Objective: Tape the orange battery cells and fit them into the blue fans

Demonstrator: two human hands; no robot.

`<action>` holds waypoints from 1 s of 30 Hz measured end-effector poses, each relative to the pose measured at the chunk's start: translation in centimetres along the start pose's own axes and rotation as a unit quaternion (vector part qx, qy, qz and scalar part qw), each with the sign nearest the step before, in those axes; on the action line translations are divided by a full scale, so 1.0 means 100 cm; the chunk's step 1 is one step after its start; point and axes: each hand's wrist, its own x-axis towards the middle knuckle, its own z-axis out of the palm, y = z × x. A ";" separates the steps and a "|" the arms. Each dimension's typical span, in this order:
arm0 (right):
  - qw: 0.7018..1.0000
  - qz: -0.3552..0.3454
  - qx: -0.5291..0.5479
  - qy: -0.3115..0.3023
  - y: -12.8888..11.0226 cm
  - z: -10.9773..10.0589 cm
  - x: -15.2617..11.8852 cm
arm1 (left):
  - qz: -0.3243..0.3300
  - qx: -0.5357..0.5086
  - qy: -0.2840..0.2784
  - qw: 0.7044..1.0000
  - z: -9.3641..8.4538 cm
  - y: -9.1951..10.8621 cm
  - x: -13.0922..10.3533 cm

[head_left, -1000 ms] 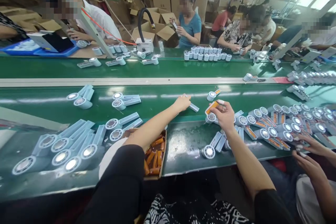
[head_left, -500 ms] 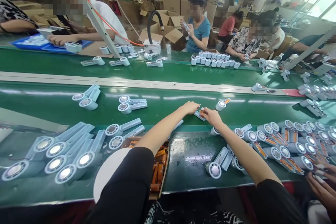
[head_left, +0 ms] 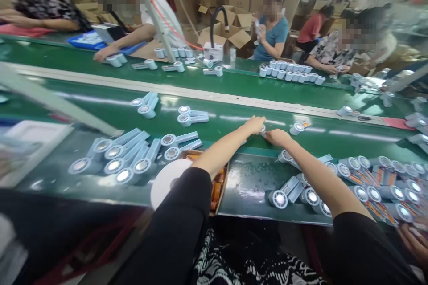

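Over the green conveyor belt my two hands are close together at a pale blue fan housing (head_left: 262,129) with a round head. My left hand (head_left: 254,125) is closed over the housing from the left, palm down. Just right of it, my right hand (head_left: 278,137) is closed with its fingertips against the same housing; whatever is between those fingers is hidden. To the right lies another fan housing (head_left: 297,128) with an orange piece in its handle. Under my left forearm stands a cardboard box (head_left: 223,196) of orange parts, partly covered by a white disc (head_left: 167,182).
Several fan housings (head_left: 115,165) lie at the left of the near ledge. More, with orange pieces and wires (head_left: 374,193), crowd the right, where another person's hand (head_left: 414,240) reaches in. A slanted metal post (head_left: 60,98) crosses at left. People work across the belt.
My view has swung left. The orange piece at my right fingers has gone from sight, and the housing's round head now shows between my hands. A co-worker's hand has reached to housings opposite.
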 end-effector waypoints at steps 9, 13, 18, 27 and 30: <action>1.000 -0.016 -0.021 0.009 -0.003 -0.010 0.013 | -0.009 0.053 0.077 0.996 -0.034 -0.092 -0.230; 0.999 -0.007 -0.012 0.031 -0.027 -0.018 0.019 | 0.011 0.106 0.086 0.991 -0.019 -0.065 -0.167; 0.999 0.009 0.001 0.036 -0.044 -0.016 0.022 | 0.039 0.125 0.058 0.990 -0.006 -0.023 -0.034; 0.999 -0.015 0.025 0.027 -0.012 -0.007 0.017 | 0.039 0.130 -0.029 0.990 0.027 -0.035 0.030; 0.999 -0.011 0.036 0.024 -0.001 -0.004 0.010 | 0.037 0.125 -0.034 0.991 0.036 -0.037 0.035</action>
